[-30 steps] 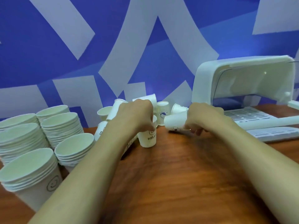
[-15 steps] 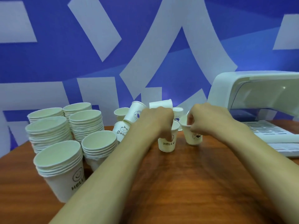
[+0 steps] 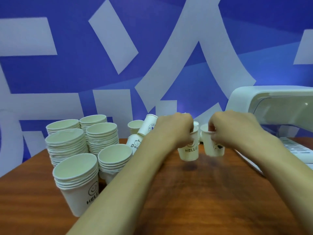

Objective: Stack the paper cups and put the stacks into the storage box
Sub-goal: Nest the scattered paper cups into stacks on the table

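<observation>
My left hand [image 3: 175,129] grips the rim of a white paper cup marked HELLO [image 3: 189,150], held upright just above the wooden table [image 3: 203,192]. Beside it my right hand [image 3: 235,128] pinches the rim of a second upright cup [image 3: 212,147] with a small dark print. The two cups hang side by side, nearly touching. Loose cups [image 3: 149,127] lie and stand behind my left hand. The white storage box [image 3: 274,106] with its lid raised stands at the right, its base partly hidden by my right arm.
Several stacks of paper cups [image 3: 101,134] crowd the table's left side, the nearest stack [image 3: 77,182] marked HELLO with a smiley. A blue wall with pale shapes rises right behind the table.
Both cups have been lifted off the table. Earlier my right hand turned its cup from lying sideways to upright. The view has shifted left and up.
</observation>
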